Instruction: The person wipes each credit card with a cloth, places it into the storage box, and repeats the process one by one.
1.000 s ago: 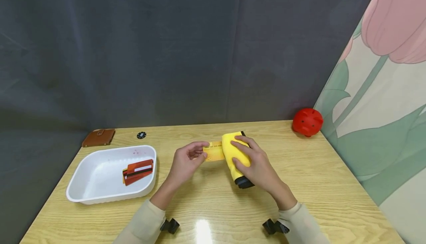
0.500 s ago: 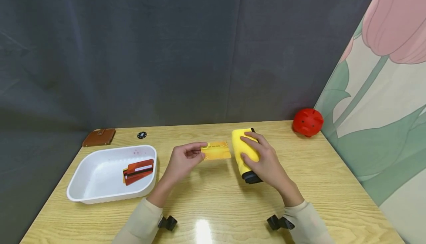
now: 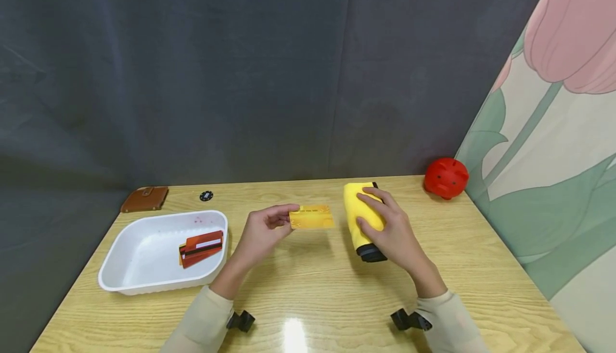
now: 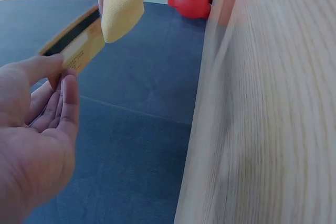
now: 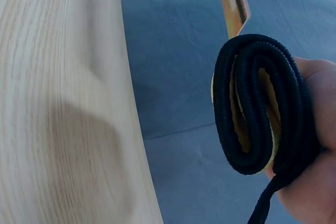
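Between thumb and fingers my left hand (image 3: 264, 234) pinches a yellow-orange bank card (image 3: 312, 217) by its left end, above the table. The left wrist view shows a dark magnetic stripe on the card (image 4: 79, 43). My right hand (image 3: 392, 230) grips a folded yellow cloth (image 3: 361, 214) with black edging, to the right of the card. In the head view a gap separates card and cloth. The cloth's black-trimmed end (image 5: 260, 103) shows its rolled layers in the right wrist view, where my right fingers are mostly hidden behind it.
A white tray (image 3: 120, 278) on the left holds several cards (image 3: 202, 248), red ones on top. Behind it lie a brown wallet (image 3: 145, 199) and a black poker chip (image 3: 206, 196). A red piggy bank (image 3: 446, 177) stands at the back right, beside the patterned wall.
The cloth has come off the card and moved right with my right hand. My left hand has shifted slightly left, still holding the card, which is now fully exposed beyond its fingertips.
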Demonstrator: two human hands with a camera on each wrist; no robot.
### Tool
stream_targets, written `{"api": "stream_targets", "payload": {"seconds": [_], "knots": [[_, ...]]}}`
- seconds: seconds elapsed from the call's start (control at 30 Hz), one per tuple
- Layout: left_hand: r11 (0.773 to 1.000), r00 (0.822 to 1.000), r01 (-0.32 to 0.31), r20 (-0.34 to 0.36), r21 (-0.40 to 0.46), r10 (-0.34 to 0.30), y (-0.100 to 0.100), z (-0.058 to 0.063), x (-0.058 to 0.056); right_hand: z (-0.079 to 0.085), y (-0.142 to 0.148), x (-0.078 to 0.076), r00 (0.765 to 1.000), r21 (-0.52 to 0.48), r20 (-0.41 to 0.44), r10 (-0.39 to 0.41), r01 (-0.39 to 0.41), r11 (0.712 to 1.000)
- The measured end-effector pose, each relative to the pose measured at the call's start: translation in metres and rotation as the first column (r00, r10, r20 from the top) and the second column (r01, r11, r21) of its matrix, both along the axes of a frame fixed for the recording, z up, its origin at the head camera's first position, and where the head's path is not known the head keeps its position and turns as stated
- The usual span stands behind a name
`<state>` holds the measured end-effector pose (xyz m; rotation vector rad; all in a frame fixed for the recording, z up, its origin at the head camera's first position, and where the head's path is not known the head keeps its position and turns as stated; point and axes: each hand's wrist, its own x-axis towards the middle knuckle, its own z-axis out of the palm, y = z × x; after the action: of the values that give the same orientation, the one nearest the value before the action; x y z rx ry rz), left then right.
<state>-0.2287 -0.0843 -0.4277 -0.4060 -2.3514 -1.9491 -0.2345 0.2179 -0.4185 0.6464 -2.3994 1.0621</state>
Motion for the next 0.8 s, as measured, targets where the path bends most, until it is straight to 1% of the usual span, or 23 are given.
{"api": "stream_targets", "payload": {"seconds": [0.1,0.2,0.33,0.47,0.57,0.7,0.8], "knots": [[0.999,0.999,-0.042,0.013,0.021,0.042,-0.0015,0.0011,-0.0001,0.0012,0.0011,-0.0005,1.0,-0.005,0.001,-0.006,0.006,1.0],[0.996,0.998,-0.069,0.011,0.051,0.068,-0.0025,0.0027,-0.0006,0.002,0.0019,-0.0008,1.0,-0.011,0.001,-0.011,0.011,1.0],[0.993,0.996,-0.093,-0.007,0.074,0.093,-0.0033,0.0046,-0.0011,0.0025,0.0027,-0.0007,1.0,-0.02,0.003,-0.011,0.012,1.0],[0.988,0.99,-0.135,-0.021,0.075,0.137,-0.0044,0.0048,-0.0014,0.0024,0.0032,-0.0002,1.0,-0.026,0.007,-0.012,0.012,1.0],[0.985,0.986,-0.156,-0.042,0.072,0.16,-0.0054,0.0046,-0.0011,0.0024,0.0036,0.0002,1.0,-0.028,0.008,-0.015,0.015,0.999],[0.98,0.977,-0.173,-0.108,0.094,0.182,-0.0053,0.0043,-0.0021,0.0027,0.0039,0.0007,1.0,-0.029,0.016,-0.019,0.02,0.999],[0.975,0.975,-0.179,-0.107,0.13,0.194,-0.0047,0.0047,-0.0027,0.0024,0.0042,0.0005,1.0,-0.032,0.019,-0.019,0.019,0.999]]}}
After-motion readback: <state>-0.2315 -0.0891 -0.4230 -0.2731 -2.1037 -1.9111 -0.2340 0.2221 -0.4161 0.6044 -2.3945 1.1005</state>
